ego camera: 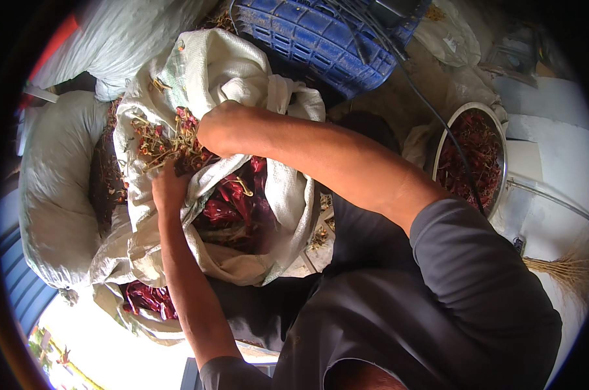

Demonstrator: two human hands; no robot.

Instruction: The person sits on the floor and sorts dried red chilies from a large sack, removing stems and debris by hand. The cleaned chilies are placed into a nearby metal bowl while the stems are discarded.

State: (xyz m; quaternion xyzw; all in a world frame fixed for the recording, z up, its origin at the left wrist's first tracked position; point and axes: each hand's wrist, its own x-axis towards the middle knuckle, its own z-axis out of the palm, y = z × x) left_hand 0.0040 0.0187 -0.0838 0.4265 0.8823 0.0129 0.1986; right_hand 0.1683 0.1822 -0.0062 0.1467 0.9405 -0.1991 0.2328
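Note:
My left hand [170, 186] is at the near edge of a heap of dried stems and red chili pods [170, 141] in an open white woven sack [145, 195]. My right hand [226, 127] is bent over the right side of that heap, its fingers out of sight. The left fingers are partly buried in the stems, so what either hand grips is hidden. Just below my right wrist, a second rolled-down woven sack [294, 195] holds glossy dried red chilies [226, 202].
A full white sack [60, 190] lies at the left, and a blue plastic crate [314, 44] stands at the top. More chilies fill a sack [150, 298] at lower left and a round metal-rimmed container [470, 156] at right. A black cable [431, 105] crosses that container.

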